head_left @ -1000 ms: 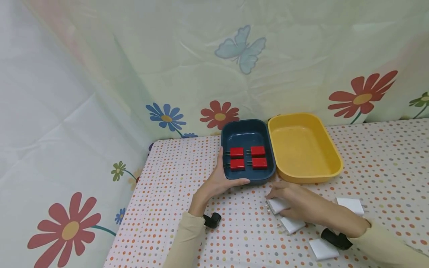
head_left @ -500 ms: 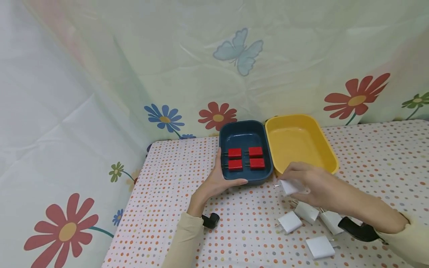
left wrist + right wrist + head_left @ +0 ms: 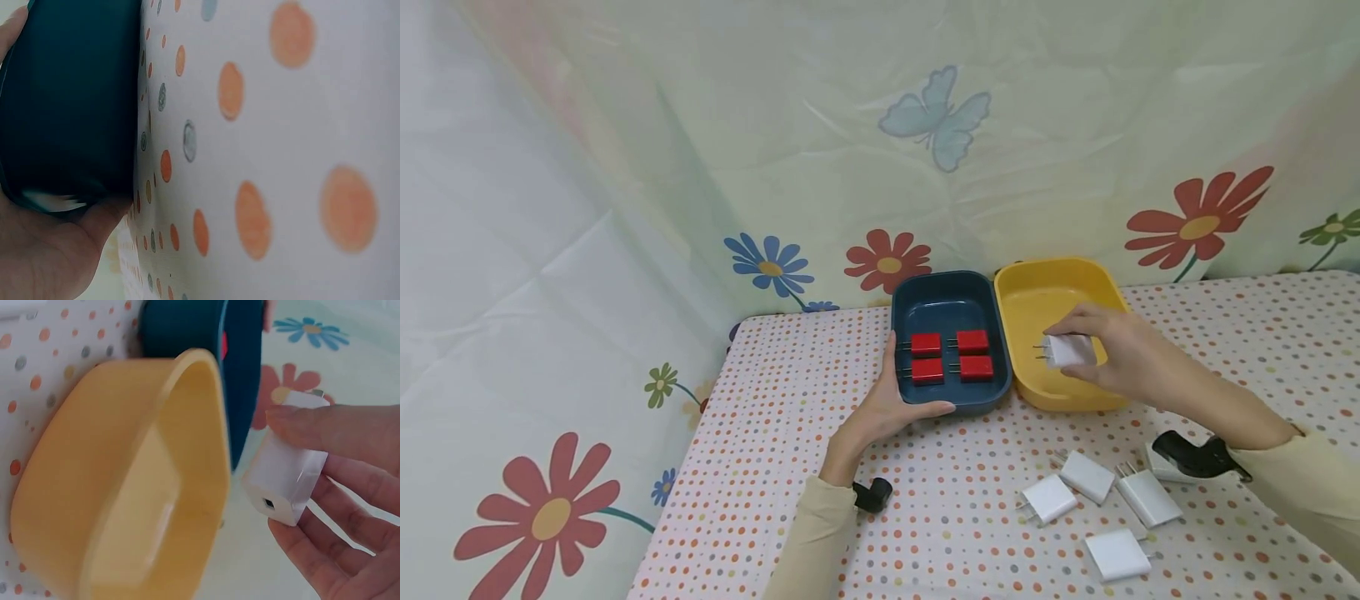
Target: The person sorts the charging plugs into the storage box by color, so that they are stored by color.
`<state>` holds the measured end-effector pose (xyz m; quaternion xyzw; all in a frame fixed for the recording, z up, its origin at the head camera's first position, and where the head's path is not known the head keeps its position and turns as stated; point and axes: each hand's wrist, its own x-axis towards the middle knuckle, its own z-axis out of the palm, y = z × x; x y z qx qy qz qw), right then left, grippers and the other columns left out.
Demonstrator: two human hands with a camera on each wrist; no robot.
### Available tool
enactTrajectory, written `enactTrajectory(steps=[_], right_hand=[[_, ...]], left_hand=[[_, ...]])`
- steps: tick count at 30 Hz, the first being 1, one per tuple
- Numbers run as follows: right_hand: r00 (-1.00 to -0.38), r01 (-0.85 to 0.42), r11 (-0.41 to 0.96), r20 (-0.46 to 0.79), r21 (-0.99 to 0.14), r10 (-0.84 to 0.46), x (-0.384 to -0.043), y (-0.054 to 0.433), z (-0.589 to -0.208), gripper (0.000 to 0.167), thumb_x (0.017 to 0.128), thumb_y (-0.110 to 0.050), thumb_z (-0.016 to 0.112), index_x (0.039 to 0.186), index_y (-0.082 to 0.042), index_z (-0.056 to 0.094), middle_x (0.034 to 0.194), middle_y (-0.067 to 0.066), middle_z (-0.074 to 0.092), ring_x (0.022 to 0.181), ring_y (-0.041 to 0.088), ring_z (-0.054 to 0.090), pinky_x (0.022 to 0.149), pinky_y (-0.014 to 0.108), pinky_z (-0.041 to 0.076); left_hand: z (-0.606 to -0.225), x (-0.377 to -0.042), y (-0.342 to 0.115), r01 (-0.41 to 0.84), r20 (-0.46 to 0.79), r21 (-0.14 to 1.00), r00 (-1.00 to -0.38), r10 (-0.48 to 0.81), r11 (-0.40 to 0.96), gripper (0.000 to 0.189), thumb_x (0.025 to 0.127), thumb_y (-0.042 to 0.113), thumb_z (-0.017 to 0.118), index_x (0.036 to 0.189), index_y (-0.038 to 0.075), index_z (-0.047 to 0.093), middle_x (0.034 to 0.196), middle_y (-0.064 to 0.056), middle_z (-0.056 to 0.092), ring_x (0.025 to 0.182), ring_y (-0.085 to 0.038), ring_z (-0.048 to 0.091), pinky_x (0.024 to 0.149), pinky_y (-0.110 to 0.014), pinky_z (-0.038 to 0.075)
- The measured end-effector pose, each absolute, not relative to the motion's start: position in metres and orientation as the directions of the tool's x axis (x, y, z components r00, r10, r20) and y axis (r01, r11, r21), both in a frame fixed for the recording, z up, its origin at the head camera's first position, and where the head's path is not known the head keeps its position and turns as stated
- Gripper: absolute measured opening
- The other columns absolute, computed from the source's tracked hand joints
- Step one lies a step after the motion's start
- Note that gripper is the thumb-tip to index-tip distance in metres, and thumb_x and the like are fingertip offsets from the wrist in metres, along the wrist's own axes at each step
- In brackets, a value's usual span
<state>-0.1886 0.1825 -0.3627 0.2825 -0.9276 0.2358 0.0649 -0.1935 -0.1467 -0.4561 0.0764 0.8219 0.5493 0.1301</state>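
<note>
In the head view my right hand (image 3: 1123,350) pinches a white charger plug (image 3: 1071,351) over the yellow tray (image 3: 1033,300). The right wrist view shows a small port on the end of that white charger plug (image 3: 284,465), clear of the yellow tray's rim (image 3: 156,419). Two prongs point left in the head view. My left hand (image 3: 883,408) lies against the near left corner of the dark blue tray (image 3: 947,312), fingers along its side and thumb straight along its front. Inside that tray lie several red charger plugs (image 3: 927,371) in two rows.
Several white charger plugs (image 3: 1049,498) lie loose on the dotted tablecloth (image 3: 955,517), nearer than the trays and partly below my right wrist camera (image 3: 1195,456). Both trays stand side by side near the flowered backdrop (image 3: 820,167).
My right hand has lifted the white charger plug off the tablecloth and carried it up and right, over the yellow tray. My left hand has stayed at the dark blue tray.
</note>
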Motion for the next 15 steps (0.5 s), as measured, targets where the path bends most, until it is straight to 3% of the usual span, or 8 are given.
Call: enactTrajectory(steps=[15], right_hand=[[-0.896, -0.43, 0.758, 0.127, -0.49, -0.426, -0.223, 0.175, -0.401, 0.044, 0.078, 0.003, 0.09, 0.115, 0.014, 0.07, 0.11, 0.028, 0.071, 0.101, 0.043, 0.065, 0.093, 0.061, 0.054]], left_hand=[[-0.458, -0.193, -0.146, -0.017, -0.129, 0.915, -0.959, 0.254, 0.402, 0.131, 0.084, 0.036, 0.089, 0.167, 0.03, -0.012, 0.172, -0.003, 0.018, 0.154, -0.026, 0.023, 0.117, -0.054, 0.039]])
